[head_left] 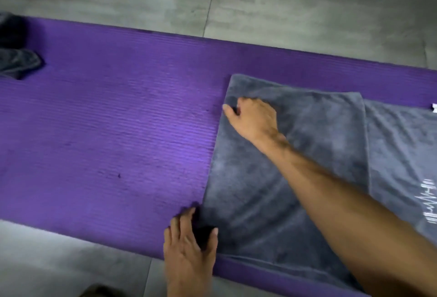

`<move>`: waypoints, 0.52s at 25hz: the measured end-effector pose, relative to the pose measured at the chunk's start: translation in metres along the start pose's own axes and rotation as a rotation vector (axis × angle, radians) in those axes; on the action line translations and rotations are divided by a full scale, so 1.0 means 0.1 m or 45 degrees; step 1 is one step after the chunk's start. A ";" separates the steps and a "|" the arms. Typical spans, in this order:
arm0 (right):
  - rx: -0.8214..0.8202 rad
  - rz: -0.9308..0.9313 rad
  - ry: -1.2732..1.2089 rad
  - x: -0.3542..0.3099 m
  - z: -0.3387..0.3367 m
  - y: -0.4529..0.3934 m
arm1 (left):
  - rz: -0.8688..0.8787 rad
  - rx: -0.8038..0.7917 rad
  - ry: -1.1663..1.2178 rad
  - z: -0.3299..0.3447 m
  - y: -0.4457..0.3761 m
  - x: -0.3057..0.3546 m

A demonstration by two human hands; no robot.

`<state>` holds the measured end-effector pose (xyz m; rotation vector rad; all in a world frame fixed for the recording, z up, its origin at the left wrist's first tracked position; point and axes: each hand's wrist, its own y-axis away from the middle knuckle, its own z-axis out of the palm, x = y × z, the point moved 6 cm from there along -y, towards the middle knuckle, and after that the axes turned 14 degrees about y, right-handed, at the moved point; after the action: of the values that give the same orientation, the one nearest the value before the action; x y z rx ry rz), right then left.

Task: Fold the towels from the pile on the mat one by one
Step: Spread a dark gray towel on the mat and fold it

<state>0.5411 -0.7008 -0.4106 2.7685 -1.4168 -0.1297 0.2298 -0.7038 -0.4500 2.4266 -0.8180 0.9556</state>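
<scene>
In the head view, a grey towel (295, 166) lies on the purple mat (106, 131), partly folded. Its far corner is pinched by the right hand (255, 119), its near corner by the left hand (189, 249). If either grip slips, the folded edge could skew. The pile (16, 60) lies well apart.

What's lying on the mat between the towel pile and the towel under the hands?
Nothing: head view shows bare purple mat between the pile and the towel.

Ribbed purple mat (106, 119), plain grey towel (295, 155) with white stitched logo (423, 204), grey concrete-look floor (283, 1)
</scene>
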 end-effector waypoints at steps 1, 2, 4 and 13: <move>-0.127 0.006 0.034 -0.20 0.04 -0.07 | -0.131 -0.024 0.054 -0.03 -0.01 -0.07; -0.182 0.039 0.076 -0.31 0.05 -0.14 | -0.213 -0.080 0.124 -0.02 -0.03 -0.09; -0.271 0.110 0.090 -0.43 0.03 -0.26 | -0.190 -0.170 0.186 -0.06 -0.06 -0.10; -0.377 -0.039 -0.637 -1.35 -0.12 -0.60 | -0.405 0.006 0.874 -1.22 -0.58 -0.77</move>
<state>0.5123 -0.5563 -0.3939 2.6080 -1.2938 -1.0041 0.1638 -0.5646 -0.4303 1.9255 -0.1792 1.5078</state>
